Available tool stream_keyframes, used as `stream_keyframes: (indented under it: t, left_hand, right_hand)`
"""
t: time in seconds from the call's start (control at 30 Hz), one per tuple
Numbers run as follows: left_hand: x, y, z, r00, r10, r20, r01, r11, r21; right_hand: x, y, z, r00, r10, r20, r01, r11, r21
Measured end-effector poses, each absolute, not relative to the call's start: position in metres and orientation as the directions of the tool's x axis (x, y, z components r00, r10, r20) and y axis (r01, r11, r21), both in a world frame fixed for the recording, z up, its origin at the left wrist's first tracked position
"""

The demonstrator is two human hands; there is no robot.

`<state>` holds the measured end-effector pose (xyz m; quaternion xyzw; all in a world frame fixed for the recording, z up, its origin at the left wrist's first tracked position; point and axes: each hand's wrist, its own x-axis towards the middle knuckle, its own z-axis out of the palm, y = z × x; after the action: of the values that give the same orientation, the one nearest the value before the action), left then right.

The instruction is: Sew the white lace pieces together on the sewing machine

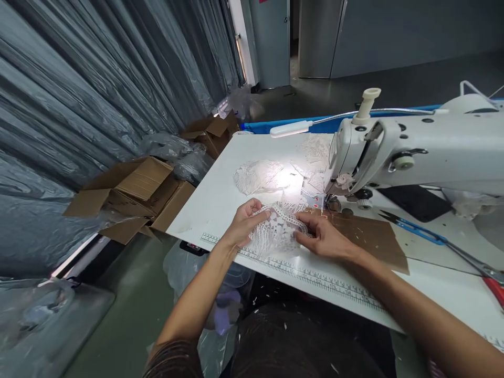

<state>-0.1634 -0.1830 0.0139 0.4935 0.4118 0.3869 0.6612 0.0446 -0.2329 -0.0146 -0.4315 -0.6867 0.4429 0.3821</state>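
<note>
A piece of white lace [273, 231] lies over the front of the sewing table, between my two hands. My left hand [247, 223] pinches its left upper edge, thumb on top. At the right edge, my right hand [321, 233] grips the lace between thumb and fingers. Just beyond my right hand stands the white sewing machine [441, 147], its needle area partly hidden behind the head. Another heap of white lace [258, 176] rests farther back on the table, and more lace pieces [313, 149] lie beside the machine head.
Blue-handled thread snips [423, 231] and scissors with a red handle [494, 289] lie on the right. A brown board [368, 236] sits by the needle area. A lamp [291, 128] reaches over the table. Open cardboard boxes [137, 184] stand on the floor at left.
</note>
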Motion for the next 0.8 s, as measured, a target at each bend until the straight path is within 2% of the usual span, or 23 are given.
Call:
stream_keyframes:
  t: [0.17,0.23,0.53,0.8]
  left_hand:
    - [-0.165,-0.175,0.012,0.313,0.924,-0.218,-0.169,0.281,0.945]
    - [-0.167,-0.174,0.011,0.3,0.927,-0.226,-0.166,0.284,0.944]
    - [-0.173,-0.172,0.005,0.325,0.921,-0.213,-0.167,0.278,0.946]
    - [-0.173,-0.175,0.01,0.369,0.907,-0.203,-0.179,0.283,0.942]
  right_hand:
    - [0.048,-0.224,-0.017,-0.048,0.999,-0.019,0.142,-0.012,-0.99]
    - [0.049,-0.222,-0.017,0.009,0.998,-0.069,0.113,-0.069,-0.991]
    - [0.049,-0.224,-0.017,-0.049,0.98,-0.194,-0.001,-0.194,-0.981]
    - [0.051,-0.224,-0.012,-0.023,0.979,-0.203,0.037,-0.202,-0.979]
